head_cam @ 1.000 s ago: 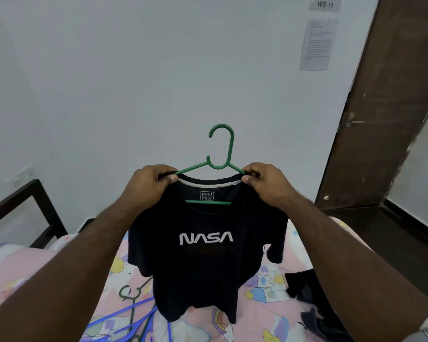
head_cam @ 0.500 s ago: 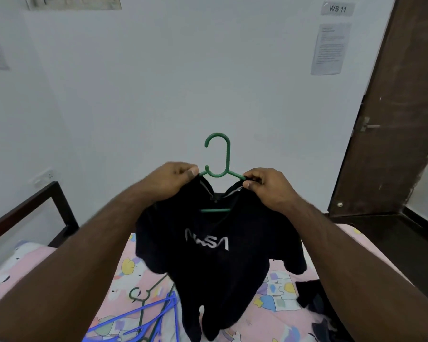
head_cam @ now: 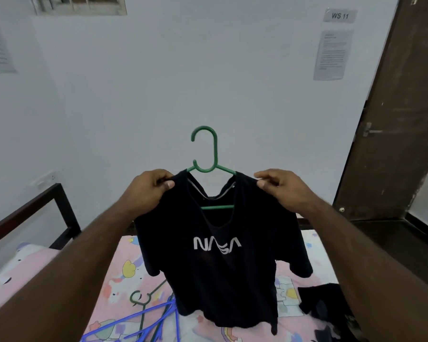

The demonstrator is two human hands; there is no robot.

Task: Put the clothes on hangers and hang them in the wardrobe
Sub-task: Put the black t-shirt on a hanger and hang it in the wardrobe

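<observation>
Right now a black T-shirt (head_cam: 218, 255) with a white NASA print hangs on a green hanger (head_cam: 209, 169), held up in front of the white wall (head_cam: 208, 70) at chest height over the bed (head_cam: 114, 287). The left hand (head_cam: 150, 191) pinches the shirt's shoulder at about 9 o'clock from the hanger's neck, thumb over the fabric and fingers curled behind it. The right hand (head_cam: 279, 187) pinches the opposite shoulder at about 3 o'clock, thumb and forefinger closed on the seam, the other fingers loosely bent. Both forearms reach forward and upward, spread well apart, so the shirt's shoulders are drawn out along the hanger's arms. That grip seems meant to seat the fabric squarely so it will not slide off; the neckline sags low at the front, so the fit looks unfinished. The hook stands upright and free at 12 o'clock, ready to go over a rail. No wardrobe is in view; a brown door (head_cam: 393, 119) stands at 3 o'clock. On the bed, blue hangers (head_cam: 143, 324) and another green one lie at 7 o'clock, and dark clothes (head_cam: 324, 307) are heaped at 5 o'clock, likely waiting their turn.
</observation>
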